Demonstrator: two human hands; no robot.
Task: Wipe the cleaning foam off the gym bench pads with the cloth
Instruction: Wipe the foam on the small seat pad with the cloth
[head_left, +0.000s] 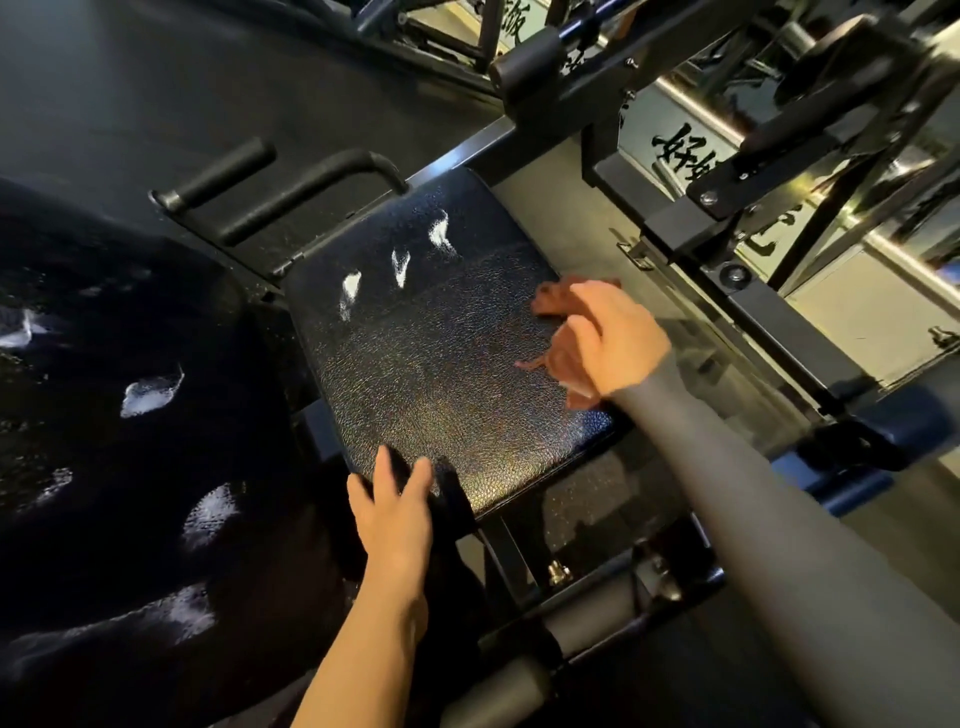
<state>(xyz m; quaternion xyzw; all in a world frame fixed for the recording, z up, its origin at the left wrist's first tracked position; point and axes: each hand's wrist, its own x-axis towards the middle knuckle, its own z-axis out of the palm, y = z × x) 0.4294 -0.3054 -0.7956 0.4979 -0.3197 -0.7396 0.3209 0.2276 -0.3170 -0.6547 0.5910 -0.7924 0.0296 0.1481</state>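
Right hand (610, 338) grips the brown cloth (563, 358), bunched in curled fingers, at the right edge of the seat pad (431, 364). Left hand (392, 499) lies flat, fingers straight, on the pad's near-left corner, holding nothing. Head view only. Cloth: judged light, soft, limp; best kept wadded in the palm. Pad looks firm, textured, probably slick when wet. Its long axis runs from near edge toward the frame at upper right. Three foam streaks (400, 267) remain at the far end; more foam patches (150, 392) on the back pad (104, 467), left.
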